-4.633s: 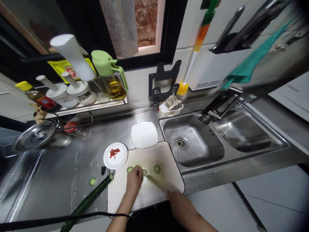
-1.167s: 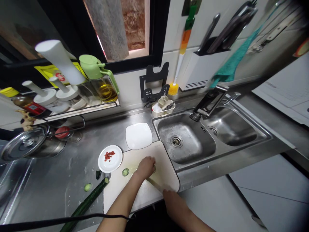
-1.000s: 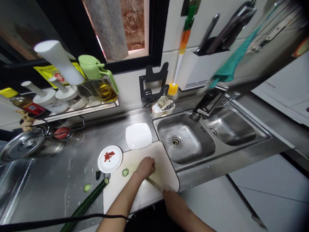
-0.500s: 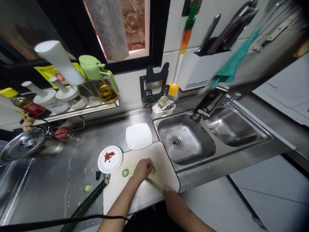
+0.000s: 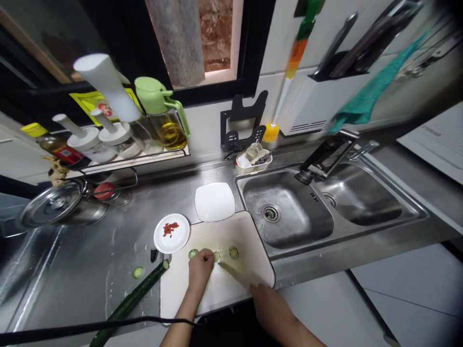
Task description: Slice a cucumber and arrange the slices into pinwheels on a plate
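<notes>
On the white cutting board (image 5: 224, 294), my left hand (image 5: 200, 270) is closed, with its fingertips at the edge of a cucumber slice (image 5: 217, 257). My right hand (image 5: 269, 303) grips a knife (image 5: 233, 273) by its handle; the blade points up and left, its tip close to that slice. More cucumber slices (image 5: 233, 252) lie to the right, and others (image 5: 193, 253) sit beside my left hand, partly covered by it. The long cut cucumber (image 5: 133, 299) rests left of the board, its cut end at the board's edge.
A round white plate (image 5: 181, 241) holds small red pieces. A square white plate (image 5: 214, 202) stands behind the board. A cucumber end (image 5: 154, 254) and a loose slice (image 5: 138, 272) lie on the steel counter. The double sink (image 5: 289, 212) is at the right. A black cable (image 5: 144, 319) crosses the lower left.
My left hand has moved left from the right-hand slices to the middle slice, uncovering both. The knife stays in my right hand. The whole view has shifted a little.
</notes>
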Demonstrator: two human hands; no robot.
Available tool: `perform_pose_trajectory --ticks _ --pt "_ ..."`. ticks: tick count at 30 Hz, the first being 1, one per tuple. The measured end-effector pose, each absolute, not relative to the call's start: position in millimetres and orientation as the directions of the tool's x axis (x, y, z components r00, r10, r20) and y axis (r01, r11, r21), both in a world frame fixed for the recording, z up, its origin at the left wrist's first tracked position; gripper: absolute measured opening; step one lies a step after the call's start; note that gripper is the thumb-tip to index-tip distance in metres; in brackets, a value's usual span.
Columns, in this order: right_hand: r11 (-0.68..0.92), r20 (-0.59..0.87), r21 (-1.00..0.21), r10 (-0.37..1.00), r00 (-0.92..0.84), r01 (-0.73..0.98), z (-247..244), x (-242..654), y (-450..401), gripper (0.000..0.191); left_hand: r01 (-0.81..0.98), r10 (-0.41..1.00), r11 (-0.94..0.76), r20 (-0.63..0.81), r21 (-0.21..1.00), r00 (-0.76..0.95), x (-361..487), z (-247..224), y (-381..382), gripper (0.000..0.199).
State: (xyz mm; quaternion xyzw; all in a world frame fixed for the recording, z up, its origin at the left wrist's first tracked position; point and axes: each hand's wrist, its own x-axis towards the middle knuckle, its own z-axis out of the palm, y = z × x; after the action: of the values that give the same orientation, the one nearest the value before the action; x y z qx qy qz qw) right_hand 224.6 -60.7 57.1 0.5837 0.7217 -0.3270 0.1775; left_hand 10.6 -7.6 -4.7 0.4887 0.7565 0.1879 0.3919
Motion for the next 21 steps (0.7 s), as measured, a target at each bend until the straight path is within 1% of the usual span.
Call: perform_pose_trajectory --ticks 5,13,21 --pt "0.076 -0.685 -0.245 0.692 -0.228 0.967 71.1 208.9 -51.2 0.042 0.609 0.875 0.473 -0.417 0.636 -0.244 8.3 -5.0 -9.8 0.018" --pt "0.123 -0.685 -0.225 0.685 -0.247 0.967 75.7 191.3 -42.0 0.050 0.632 0.886 0.458 -0.380 0.625 -0.266 8.8 -5.6 -11.1 0.020" --pt "0.130 -0.683 -0.204 0.691 -0.236 0.970 77.4 190.0 -39.8 0.047 0.626 0.897 0.438 -0.353 0.645 -0.264 8.2 -7.1 -10.9 0.019"
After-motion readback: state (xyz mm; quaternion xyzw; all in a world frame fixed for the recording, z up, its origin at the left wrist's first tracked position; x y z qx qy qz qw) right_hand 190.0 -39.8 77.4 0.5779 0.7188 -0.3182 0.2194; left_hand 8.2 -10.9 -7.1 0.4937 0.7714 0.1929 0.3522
